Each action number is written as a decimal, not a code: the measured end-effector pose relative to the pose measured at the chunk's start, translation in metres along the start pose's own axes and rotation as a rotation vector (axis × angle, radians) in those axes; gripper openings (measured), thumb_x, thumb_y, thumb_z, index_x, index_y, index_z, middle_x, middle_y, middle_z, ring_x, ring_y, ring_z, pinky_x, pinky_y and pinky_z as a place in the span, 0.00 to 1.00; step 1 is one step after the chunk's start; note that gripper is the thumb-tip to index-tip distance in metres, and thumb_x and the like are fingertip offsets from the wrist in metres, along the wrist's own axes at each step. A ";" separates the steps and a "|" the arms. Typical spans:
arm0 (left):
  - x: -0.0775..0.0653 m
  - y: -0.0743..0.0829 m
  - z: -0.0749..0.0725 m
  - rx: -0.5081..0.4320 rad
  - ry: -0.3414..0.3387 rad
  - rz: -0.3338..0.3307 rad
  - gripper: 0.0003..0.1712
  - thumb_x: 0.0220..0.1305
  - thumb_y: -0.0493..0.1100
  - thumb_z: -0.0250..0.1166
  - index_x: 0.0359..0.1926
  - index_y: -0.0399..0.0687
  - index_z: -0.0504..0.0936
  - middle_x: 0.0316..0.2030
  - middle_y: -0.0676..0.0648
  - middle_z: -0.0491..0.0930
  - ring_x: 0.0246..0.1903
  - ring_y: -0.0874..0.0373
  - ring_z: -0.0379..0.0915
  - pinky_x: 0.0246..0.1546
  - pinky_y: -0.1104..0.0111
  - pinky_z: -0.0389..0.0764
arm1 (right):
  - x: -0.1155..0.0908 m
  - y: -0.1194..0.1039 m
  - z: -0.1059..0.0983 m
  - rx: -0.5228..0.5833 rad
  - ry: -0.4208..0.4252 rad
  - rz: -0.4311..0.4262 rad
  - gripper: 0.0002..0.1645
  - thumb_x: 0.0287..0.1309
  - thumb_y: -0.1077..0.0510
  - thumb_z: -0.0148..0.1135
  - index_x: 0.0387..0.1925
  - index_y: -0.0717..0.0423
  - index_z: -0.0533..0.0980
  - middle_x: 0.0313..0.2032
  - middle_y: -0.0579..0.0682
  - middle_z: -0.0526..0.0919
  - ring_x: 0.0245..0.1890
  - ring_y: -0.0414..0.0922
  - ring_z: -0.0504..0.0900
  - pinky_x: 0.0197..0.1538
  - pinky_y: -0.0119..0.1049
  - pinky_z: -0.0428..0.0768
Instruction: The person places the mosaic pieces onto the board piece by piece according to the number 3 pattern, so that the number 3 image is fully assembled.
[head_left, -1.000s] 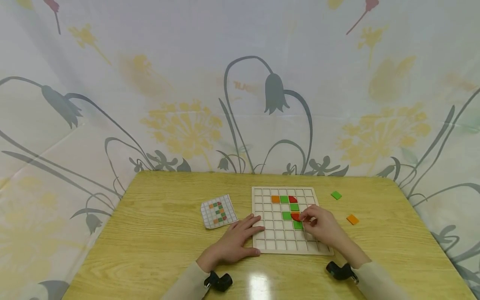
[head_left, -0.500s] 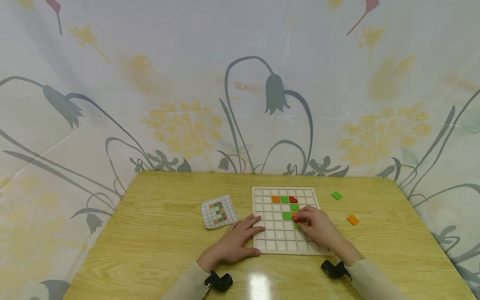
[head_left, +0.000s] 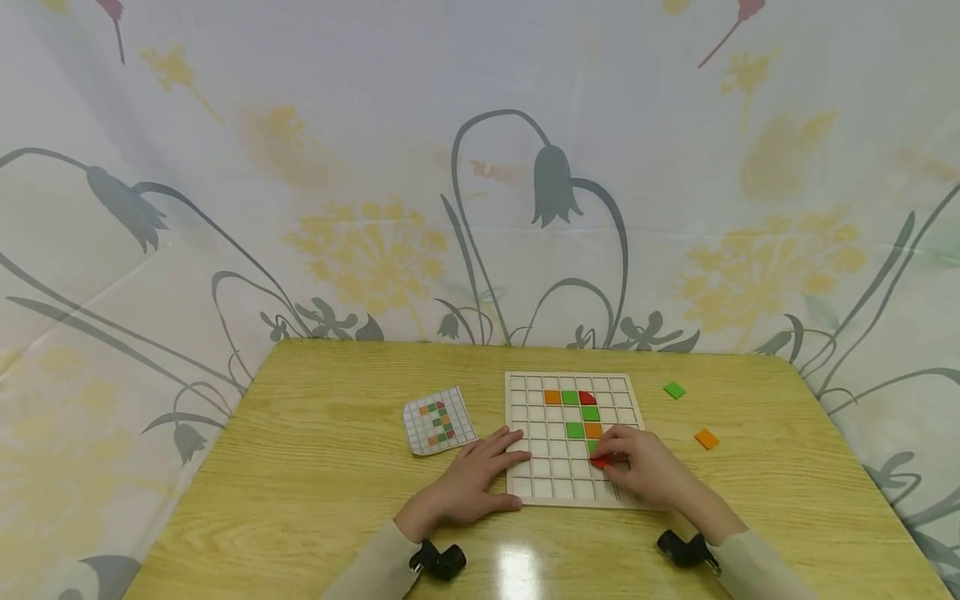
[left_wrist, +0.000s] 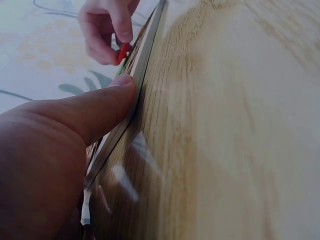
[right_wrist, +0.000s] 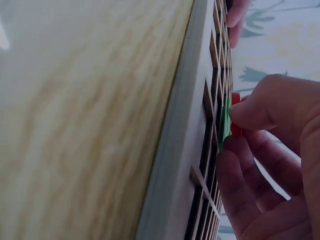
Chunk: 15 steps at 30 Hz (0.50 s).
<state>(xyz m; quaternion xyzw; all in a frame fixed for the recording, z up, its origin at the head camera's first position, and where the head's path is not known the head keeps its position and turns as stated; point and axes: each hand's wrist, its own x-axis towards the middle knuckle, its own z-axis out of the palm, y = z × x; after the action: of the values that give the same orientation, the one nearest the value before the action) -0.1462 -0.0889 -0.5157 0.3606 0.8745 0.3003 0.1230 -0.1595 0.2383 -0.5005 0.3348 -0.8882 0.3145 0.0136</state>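
Observation:
My right hand [head_left: 647,467] pinches a red tile [right_wrist: 236,115] between thumb and fingers, just over the lower middle of a wooden grid board [head_left: 532,493]. In the head view the red tile shows beside a mostly covered green tile [head_left: 592,447]. Above that sit an orange tile [head_left: 593,431] and a green tile [head_left: 574,431]. Higher up are another green tile [head_left: 590,413] and a row of an orange, a green and a rounded red tile [head_left: 587,398]. My left hand [head_left: 474,482] lies with fingers spread on the board's left edge, its thumb [left_wrist: 107,107] along the near corner.
A pattern card [head_left: 438,422] with a printed grid lies left of the board. To the right, a loose green tile [head_left: 675,390] and a loose orange tile [head_left: 707,438] rest on the wooden table [head_left: 300,467]. A flowered curtain [head_left: 375,167] hangs behind.
My right hand has lifted the red tile off the orange tile's cell and carried it toward me, past the green tile below. The orange tile is now uncovered; my left hand stays put.

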 end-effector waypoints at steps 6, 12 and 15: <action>0.000 0.002 -0.002 -0.013 0.002 0.006 0.38 0.68 0.56 0.64 0.75 0.55 0.64 0.78 0.50 0.48 0.77 0.55 0.35 0.71 0.44 0.45 | -0.005 -0.002 -0.002 0.005 -0.038 -0.085 0.18 0.48 0.75 0.66 0.36 0.53 0.86 0.40 0.42 0.82 0.36 0.40 0.80 0.37 0.34 0.81; 0.000 0.002 -0.002 -0.008 -0.002 0.002 0.38 0.68 0.57 0.64 0.75 0.55 0.64 0.78 0.51 0.47 0.77 0.55 0.35 0.71 0.45 0.45 | -0.006 -0.004 -0.004 -0.012 -0.064 -0.063 0.16 0.50 0.74 0.66 0.34 0.52 0.87 0.41 0.43 0.83 0.42 0.43 0.82 0.42 0.39 0.83; 0.000 0.002 -0.002 -0.009 -0.003 -0.003 0.38 0.68 0.57 0.64 0.75 0.56 0.64 0.78 0.51 0.47 0.77 0.56 0.34 0.71 0.46 0.45 | -0.006 -0.003 -0.002 -0.019 -0.051 -0.077 0.17 0.49 0.74 0.66 0.33 0.51 0.87 0.41 0.43 0.82 0.41 0.42 0.81 0.42 0.39 0.82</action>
<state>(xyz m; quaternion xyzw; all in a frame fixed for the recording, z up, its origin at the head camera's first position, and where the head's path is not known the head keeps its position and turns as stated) -0.1460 -0.0887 -0.5132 0.3593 0.8733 0.3035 0.1266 -0.1534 0.2419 -0.4987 0.3764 -0.8776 0.2967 0.0060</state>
